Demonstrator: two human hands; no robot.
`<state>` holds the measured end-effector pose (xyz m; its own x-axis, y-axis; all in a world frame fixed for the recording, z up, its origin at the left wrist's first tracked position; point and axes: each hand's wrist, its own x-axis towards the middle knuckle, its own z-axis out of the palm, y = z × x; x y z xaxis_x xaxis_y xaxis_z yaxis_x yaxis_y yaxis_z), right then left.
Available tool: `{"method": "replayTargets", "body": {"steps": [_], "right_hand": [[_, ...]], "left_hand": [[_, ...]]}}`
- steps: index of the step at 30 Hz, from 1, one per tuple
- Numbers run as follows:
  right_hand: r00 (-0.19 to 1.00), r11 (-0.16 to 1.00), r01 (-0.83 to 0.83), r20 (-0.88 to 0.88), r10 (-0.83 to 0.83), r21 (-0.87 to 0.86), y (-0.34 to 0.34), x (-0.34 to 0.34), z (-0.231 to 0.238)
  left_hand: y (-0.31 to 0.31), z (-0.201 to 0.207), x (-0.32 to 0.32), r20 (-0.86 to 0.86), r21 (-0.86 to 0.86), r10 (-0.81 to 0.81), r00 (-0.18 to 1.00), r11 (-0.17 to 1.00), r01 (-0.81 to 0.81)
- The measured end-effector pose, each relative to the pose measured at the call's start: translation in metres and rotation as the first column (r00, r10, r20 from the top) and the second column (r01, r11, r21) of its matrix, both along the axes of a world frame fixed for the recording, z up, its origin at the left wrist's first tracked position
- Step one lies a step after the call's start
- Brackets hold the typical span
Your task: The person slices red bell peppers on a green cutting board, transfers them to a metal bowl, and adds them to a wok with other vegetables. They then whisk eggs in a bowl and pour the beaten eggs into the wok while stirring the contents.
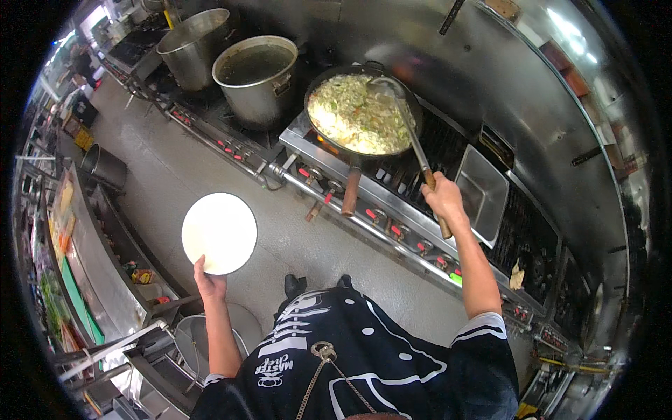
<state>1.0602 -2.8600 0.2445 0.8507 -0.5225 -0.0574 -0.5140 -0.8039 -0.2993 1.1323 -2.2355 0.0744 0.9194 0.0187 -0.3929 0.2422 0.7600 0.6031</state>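
Note:
My left hand (210,282) grips the near edge of a round white plate (221,231) and holds it out over the floor, away from the stove. Only a pale smear shows on its face. My right hand (446,197) is closed around the wooden handle of a long metal ladle (414,136). The ladle's bowl rests in a large dark wok (413,145), among a heap of chopped pale and green food (353,115) with orange bits. A wooden wok handle (351,190) points toward me over the stove's front.
Two tall metal pots, a nearer one (255,66) and a farther one (192,49), stand left of the wok. Right of it, a rectangular steel pan (481,189) lies on the grates. Red-handled knobs (376,215) line the stove front. A steel counter (98,259) runs along the left.

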Motion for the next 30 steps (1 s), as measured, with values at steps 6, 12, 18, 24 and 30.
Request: {"method": "replayTargets", "body": {"steps": [6,12,18,24,30], "right_hand": [[0.973,0.97,-0.228,-0.052,0.224,-0.081,-0.005,0.025,-0.03],[0.952,0.943,-0.299,-0.116,0.284,-0.147,-0.036,0.009,-0.046],[0.988,0.987,-0.142,-0.079,0.136,-0.076,-0.044,-0.035,-0.019],[0.99,0.98,0.116,-0.102,-0.1,0.163,0.003,-0.069,0.05],[0.937,0.875,0.313,-0.272,-0.22,0.369,0.065,-0.038,0.017]], "left_hand": [[-0.011,0.011,-0.051,0.049,0.005,0.118,0.992,0.993,-0.118],[0.0,0.01,-0.079,-0.027,0.052,0.19,0.981,0.981,-0.188],[0.014,-0.005,-0.039,-0.013,0.037,0.156,0.988,0.987,-0.156],[0.027,-0.019,0.032,0.001,0.008,0.053,0.999,0.999,-0.054],[0.028,-0.028,0.098,-0.018,0.048,-0.072,0.997,0.996,0.073]]}}
